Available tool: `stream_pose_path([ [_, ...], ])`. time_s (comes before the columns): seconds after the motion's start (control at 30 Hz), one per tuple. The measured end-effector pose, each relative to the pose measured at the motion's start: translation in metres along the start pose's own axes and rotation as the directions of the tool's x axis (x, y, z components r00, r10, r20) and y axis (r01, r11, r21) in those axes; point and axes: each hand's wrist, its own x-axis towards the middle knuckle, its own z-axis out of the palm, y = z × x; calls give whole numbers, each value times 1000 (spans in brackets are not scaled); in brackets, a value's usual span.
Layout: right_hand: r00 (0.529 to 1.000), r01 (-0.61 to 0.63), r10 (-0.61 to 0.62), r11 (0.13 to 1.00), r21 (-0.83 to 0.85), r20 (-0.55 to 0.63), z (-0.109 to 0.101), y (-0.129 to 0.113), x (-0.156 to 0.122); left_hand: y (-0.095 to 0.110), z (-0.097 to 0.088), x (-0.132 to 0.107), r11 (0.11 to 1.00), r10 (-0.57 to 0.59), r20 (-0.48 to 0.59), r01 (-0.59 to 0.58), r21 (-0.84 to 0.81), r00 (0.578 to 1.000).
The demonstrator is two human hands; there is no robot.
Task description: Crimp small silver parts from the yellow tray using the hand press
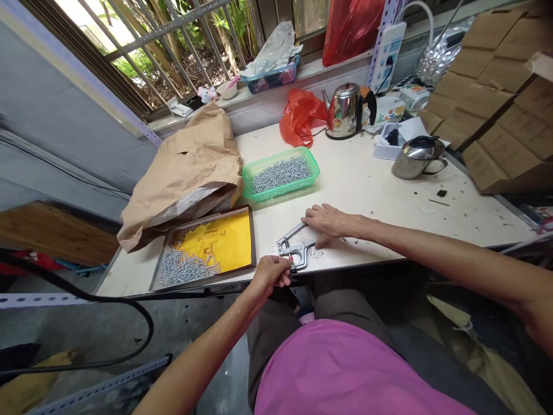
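A small metal hand press (pixel 292 246) stands at the near edge of the white table (pixel 371 190). My right hand (pixel 325 223) lies over its long lever, fingers curled on the handle. At the press jaw, my left hand (pixel 271 272) is pinched shut on a small part that I cannot make out. A green basket (pixel 280 173) full of small metal screws sits just behind the press. A brown tray (pixel 206 246) with a yellow sheet and a heap of the same screws lies to the left.
A crumpled brown paper sack (pixel 190 167) lies behind the tray. At the back of the table are a red plastic bag (pixel 301 117), a steel kettle (pixel 345 110) and a steel jug (pixel 417 157). Cardboard boxes (pixel 496 98) are stacked at the right.
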Motion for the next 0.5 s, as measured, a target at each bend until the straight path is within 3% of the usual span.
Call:
stream_pose_path([
  [0.23,1000,12,-12,1000,12,-13,2,0,0,-5,0,-1,995,14,-21,-12,101,1000],
  [0.3,1000,9,-9,1000,6,-15,2,-2,-1,-8,1,-7,960,135,-94,-106,260,986],
  [0.33,1000,7,-7,1000,6,-14,1,-3,-2,-9,3,-10,911,250,-147,-181,371,957],
  [0.4,1000,1,-1,1000,6,-12,1,-4,-3,-9,7,-17,741,516,-195,-320,591,834],
  [0.47,1000,-3,4,1000,3,-11,1,-5,-3,-5,14,-18,553,694,-143,-394,735,706],
  [0.5,1000,-3,3,1000,0,-13,1,-5,-3,0,18,-17,475,737,-96,-412,778,669],
])
